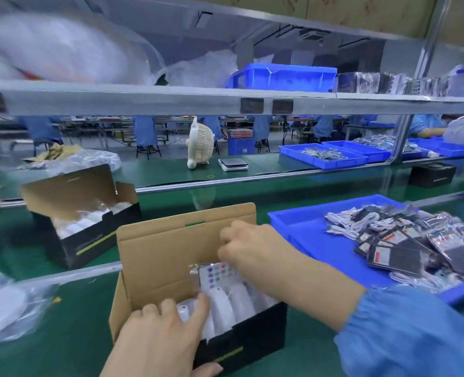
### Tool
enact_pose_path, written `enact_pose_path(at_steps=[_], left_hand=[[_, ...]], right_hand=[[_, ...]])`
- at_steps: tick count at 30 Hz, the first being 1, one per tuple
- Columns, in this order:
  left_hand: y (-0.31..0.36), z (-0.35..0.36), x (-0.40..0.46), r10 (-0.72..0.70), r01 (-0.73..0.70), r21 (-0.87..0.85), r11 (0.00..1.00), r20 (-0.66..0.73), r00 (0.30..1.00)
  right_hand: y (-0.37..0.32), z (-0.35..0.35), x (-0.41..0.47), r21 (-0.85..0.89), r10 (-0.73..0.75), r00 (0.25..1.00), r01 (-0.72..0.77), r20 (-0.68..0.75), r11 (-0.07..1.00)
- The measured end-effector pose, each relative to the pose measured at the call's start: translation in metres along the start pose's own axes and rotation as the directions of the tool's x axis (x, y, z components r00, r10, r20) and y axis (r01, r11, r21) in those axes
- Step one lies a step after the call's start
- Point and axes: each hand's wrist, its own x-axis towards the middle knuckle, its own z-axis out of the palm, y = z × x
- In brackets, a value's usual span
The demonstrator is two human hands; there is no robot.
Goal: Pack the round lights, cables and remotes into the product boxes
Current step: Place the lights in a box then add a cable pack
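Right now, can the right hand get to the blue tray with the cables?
Probably yes. The right hand holds the bagged remote over the open box, and the blue tray sits just beside it with nothing between.

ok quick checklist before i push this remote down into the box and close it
1. Near box lid open, flap upright: ok.
2. Right hand holds the bagged remote over the opening: ok.
3. Left hand fingers reach in among the white bagged lights, in the remote's way: not ok.
4. Cable already in this box: cannot tell.
5. Blue tray of cables and remotes close by on the right: ok.
6. Second box behind, open with white contents: ok.
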Motion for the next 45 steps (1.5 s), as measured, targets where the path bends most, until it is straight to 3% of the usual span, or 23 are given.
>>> enact_pose_path(at_steps=[2,4,6,7,8,9,10,11,13,14,15,16,17,20,21,24,26,29,35,38,40,43,45], left_hand=[[0.000,0.008,-0.005,0.029,-0.023,0.048,0.999,-0.126,0.992],[-0.004,0.002,-0.017,0.149,-0.131,0.075,0.989,-0.346,0.926],[-0.022,-0.002,-0.032,0.132,-0.146,0.015,0.989,-0.518,0.845],[-0.037,-0.005,-0.040,0.014,-0.105,-0.140,0.985,-0.538,0.843],[-0.054,-0.006,-0.047,-0.171,-0.023,-0.328,0.944,-0.547,0.820],[-0.067,-0.008,-0.052,-0.383,0.080,-0.542,0.837,-0.473,0.794],[-0.075,-0.005,-0.053,-0.558,0.163,-0.746,0.646,-0.317,0.767],[-0.079,0.000,-0.050,-0.642,0.237,-0.883,0.406,-0.091,0.761],[-0.072,0.015,-0.040,-0.479,0.348,-0.935,-0.062,0.334,0.812],[-0.066,0.021,-0.034,-0.362,0.359,-0.914,-0.192,0.406,0.839],[-0.062,0.025,-0.030,-0.312,0.335,-0.912,-0.237,0.399,0.862],[-0.058,0.028,-0.027,-0.307,0.283,-0.929,-0.237,0.348,0.886],[-0.057,0.030,-0.025,-0.337,0.216,-0.962,-0.169,0.262,0.904],[-0.063,0.028,-0.031,-0.413,-0.011,-0.970,0.243,-0.114,0.903],[-0.065,0.024,-0.036,-0.383,-0.084,-0.949,0.305,-0.202,0.901],[-0.065,0.019,-0.051,-0.216,-0.150,-0.904,0.400,-0.252,0.943],[-0.061,0.019,-0.051,-0.256,-0.097,-0.897,0.432,-0.225,0.940],[-0.048,0.016,-0.048,-0.365,-0.043,-0.926,0.375,-0.190,0.912],[-0.054,0.019,-0.050,-0.178,-0.164,-0.841,0.516,-0.292,0.940],[-0.055,0.021,-0.054,-0.154,-0.168,-0.837,0.521,-0.286,0.946],[-0.056,0.023,-0.057,-0.117,-0.158,-0.848,0.507,-0.249,0.961],[-0.056,0.027,-0.059,-0.038,-0.220,-0.717,0.661,-0.324,0.945],[-0.055,0.029,-0.057,-0.022,-0.247,-0.659,0.710,-0.371,0.928]], right_hand=[[-0.019,0.012,0.004,-0.078,-0.056,0.988,0.068,0.147,0.995],[-0.021,0.015,-0.001,0.037,-0.156,0.972,0.152,0.178,0.988],[0.002,0.008,-0.011,0.367,-0.166,0.986,0.162,-0.021,0.916],[0.018,0.003,-0.017,0.555,-0.020,0.984,0.116,-0.177,0.824],[0.037,0.003,-0.026,0.710,0.223,0.914,0.093,-0.339,0.698],[0.052,0.007,-0.033,0.832,0.457,0.809,0.070,-0.370,0.550],[0.062,0.014,-0.039,0.926,0.585,0.769,0.022,-0.256,0.376],[0.064,0.023,-0.044,0.978,0.574,0.816,-0.065,-0.064,0.201],[0.044,0.049,-0.047,0.955,0.235,0.933,-0.235,0.274,-0.184],[0.031,0.063,-0.047,0.907,0.127,0.948,-0.234,0.293,-0.351],[0.019,0.073,-0.045,0.871,0.138,0.953,-0.179,0.268,-0.458],[0.010,0.081,-0.044,0.864,0.206,0.949,-0.110,0.238,-0.491],[0.004,0.088,-0.044,0.890,0.284,0.941,-0.038,0.186,-0.455],[0.002,0.098,-0.052,0.974,0.447,0.893,0.137,-0.044,-0.178],[0.004,0.101,-0.055,0.977,0.456,0.881,0.188,-0.123,-0.100],[0.002,0.114,-0.065,0.969,0.319,0.915,0.228,-0.246,0.092],[0.001,0.115,-0.068,0.977,0.324,0.923,0.212,-0.207,0.022],[-0.005,0.109,-0.073,0.976,0.374,0.912,0.207,-0.169,-0.063],[-0.012,0.108,-0.081,0.969,0.393,0.888,0.240,-0.240,0.050],[-0.017,0.104,-0.088,0.965,0.360,0.895,0.247,-0.263,0.091],[-0.019,0.098,-0.093,0.955,0.337,0.899,0.226,-0.281,0.194],[-0.022,0.091,-0.100,0.857,0.297,0.877,0.209,-0.377,0.472],[-0.025,0.089,-0.102,0.790,0.314,0.849,0.178,-0.425,0.587]])
